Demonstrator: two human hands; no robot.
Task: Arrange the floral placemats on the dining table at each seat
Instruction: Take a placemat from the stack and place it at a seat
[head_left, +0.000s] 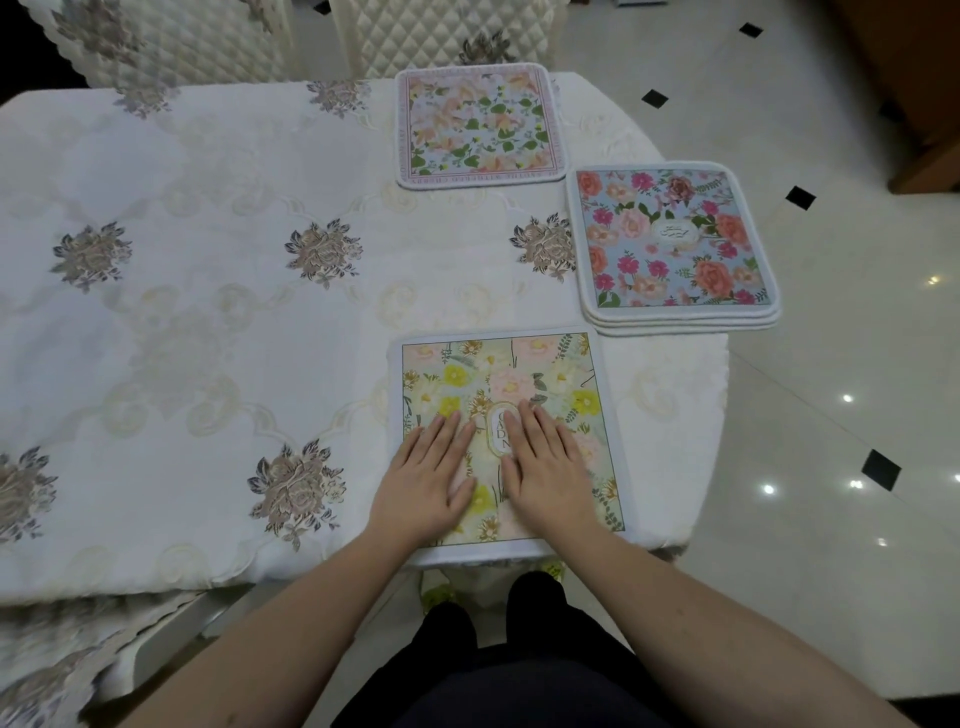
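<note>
While both hands, left (427, 474) and right (546, 464), press flat with straight fingers, gripping nothing, the placemat (511, 441) at lower centre runs lengthwise up the frame.

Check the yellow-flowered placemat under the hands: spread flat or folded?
Spread flat: the yellow-flowered placemat shows its whole printed face, left hand and right hand pressing on it.

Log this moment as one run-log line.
left hand: flat on yellow placemat | right hand: flat on it | placemat stack: waiting | pink placemat: placed
</note>
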